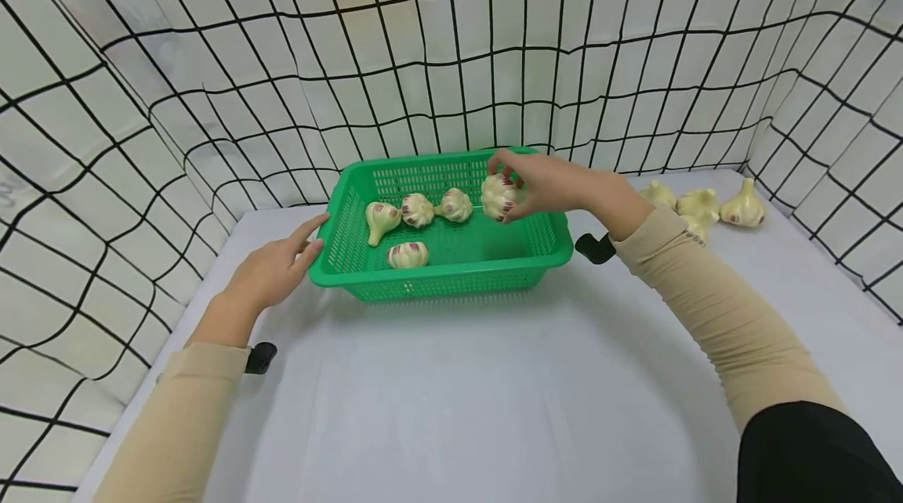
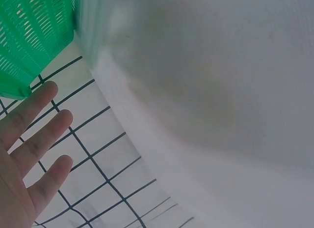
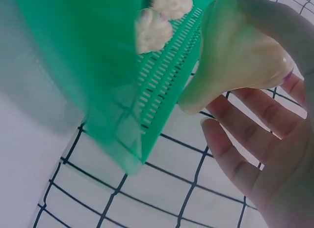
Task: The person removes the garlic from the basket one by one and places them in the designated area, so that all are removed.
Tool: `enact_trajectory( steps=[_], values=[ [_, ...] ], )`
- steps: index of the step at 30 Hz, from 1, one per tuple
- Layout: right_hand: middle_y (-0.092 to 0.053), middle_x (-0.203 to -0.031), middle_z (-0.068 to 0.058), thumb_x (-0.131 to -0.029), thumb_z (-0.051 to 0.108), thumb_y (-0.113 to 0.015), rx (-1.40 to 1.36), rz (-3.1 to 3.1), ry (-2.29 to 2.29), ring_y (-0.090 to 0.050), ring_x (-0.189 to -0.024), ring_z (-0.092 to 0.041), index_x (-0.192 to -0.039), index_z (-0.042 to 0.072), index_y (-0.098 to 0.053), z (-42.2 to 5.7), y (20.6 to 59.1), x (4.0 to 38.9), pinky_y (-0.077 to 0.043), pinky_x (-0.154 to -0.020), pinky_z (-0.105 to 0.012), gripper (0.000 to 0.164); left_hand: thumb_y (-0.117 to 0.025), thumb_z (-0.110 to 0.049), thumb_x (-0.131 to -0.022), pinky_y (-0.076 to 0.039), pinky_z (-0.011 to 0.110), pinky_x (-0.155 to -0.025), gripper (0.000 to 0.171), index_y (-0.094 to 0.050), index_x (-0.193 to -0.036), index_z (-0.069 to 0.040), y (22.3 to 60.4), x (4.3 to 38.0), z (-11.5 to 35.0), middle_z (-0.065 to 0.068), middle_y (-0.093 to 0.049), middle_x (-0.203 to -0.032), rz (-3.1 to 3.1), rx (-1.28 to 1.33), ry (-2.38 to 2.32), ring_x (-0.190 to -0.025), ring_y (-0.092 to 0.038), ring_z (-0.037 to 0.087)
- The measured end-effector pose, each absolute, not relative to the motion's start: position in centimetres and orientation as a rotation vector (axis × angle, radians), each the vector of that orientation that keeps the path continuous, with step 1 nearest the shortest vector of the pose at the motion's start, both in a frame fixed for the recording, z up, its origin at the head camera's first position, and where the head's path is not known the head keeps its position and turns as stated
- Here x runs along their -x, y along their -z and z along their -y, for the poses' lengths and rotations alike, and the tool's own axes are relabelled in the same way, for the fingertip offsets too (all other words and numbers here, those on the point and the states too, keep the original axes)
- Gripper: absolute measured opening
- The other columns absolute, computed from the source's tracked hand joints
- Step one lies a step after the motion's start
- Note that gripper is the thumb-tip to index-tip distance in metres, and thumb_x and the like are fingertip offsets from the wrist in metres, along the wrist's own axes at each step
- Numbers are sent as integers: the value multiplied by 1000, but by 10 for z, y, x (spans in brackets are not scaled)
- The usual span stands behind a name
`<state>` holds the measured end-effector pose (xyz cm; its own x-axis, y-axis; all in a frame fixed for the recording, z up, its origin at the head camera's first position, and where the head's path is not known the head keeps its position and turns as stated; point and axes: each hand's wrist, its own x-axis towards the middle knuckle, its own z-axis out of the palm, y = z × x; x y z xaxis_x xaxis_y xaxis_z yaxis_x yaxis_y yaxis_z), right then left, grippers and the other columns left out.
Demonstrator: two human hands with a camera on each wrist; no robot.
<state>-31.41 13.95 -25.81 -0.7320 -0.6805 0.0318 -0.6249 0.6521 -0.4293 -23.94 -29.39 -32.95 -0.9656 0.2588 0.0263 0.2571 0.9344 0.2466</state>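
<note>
A green plastic basket (image 1: 466, 277) with slotted walls stands on the white table. Inside it lie several garlic bulbs, among them a garlic bulb (image 1: 407, 255) near the front wall and another garlic bulb (image 1: 382, 219) at the left. My right hand (image 1: 539, 183) grips one more garlic bulb (image 1: 498, 197) over the basket's right half; in the right wrist view that held bulb's stem points down and left. At the basket's left end, my left hand (image 1: 275, 268) touches the rim with straight fingers, spread apart in the left wrist view.
Several garlic bulbs (image 1: 743, 205) lie in a group on the table's far right. Black netting (image 1: 451, 64) over white walls encloses the back and both sides. White cloth (image 1: 451, 393) covers the table in front of the basket.
</note>
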Motion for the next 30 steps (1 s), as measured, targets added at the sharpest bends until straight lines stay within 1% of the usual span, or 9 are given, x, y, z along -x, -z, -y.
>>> enact_trajectory(
  steps=[5,12,19,22,26,30],
  values=[
    [-63,-121,-12,-86,25,-87,1081,-2781,674,-60,-111,-27,-138,11,-46,-155,260,308,-49,-95,-43,68,-22,-53,-111,-48,66,-87,65,-18,-166,-19,329,239,293,31,-56,-141,-3080,-417,-394,-115,-60,53],
    [-64,-125,-11,-86,25,-86,1050,-2870,699,-61,-114,-28,-138,11,-47,-177,262,298,-51,-91,-47,66,-23,-52,-111,-47,67,-90,64,-19,-165,-18,328,239,293,31,-56,-139,-3087,-420,-391,-117,-59,54],
    [-63,-125,-10,-86,25,-86,1031,-2926,755,-59,-117,-29,-137,10,-48,-203,265,285,-49,-96,-50,65,-23,-51,-111,-48,66,-89,63,-19,-165,-18,328,238,293,31,-57,-139,-3078,-420,-398,-116,-60,53],
    [-62,-127,-9,-86,26,-86,979,-2957,773,-59,-119,-29,-139,11,-48,-215,266,279,-48,-97,-51,67,-23,-51,-112,-48,66,-88,63,-19,-165,-18,328,238,293,31,-56,-139,-3077,-419,-395,-116,-60,53],
    [-61,-131,-10,-88,29,-85,903,-2984,803,-57,-123,-32,-144,12,-46,-230,266,270,-46,-99,-54,70,-23,-52,-111,-49,65,-87,64,-18,-165,-18,328,238,293,30,-56,-140,-3077,-420,-390,-115,-60,52],
    [-60,-133,-14,-90,29,-83,859,-2993,852,-54,-125,-35,-148,12,-43,-245,266,263,-46,-99,-57,72,-23,-51,-111,-48,66,-88,64,-18,-165,-18,327,239,294,30,-56,-140,-3078,-425,-387,-117,-59,52]
  ],
)
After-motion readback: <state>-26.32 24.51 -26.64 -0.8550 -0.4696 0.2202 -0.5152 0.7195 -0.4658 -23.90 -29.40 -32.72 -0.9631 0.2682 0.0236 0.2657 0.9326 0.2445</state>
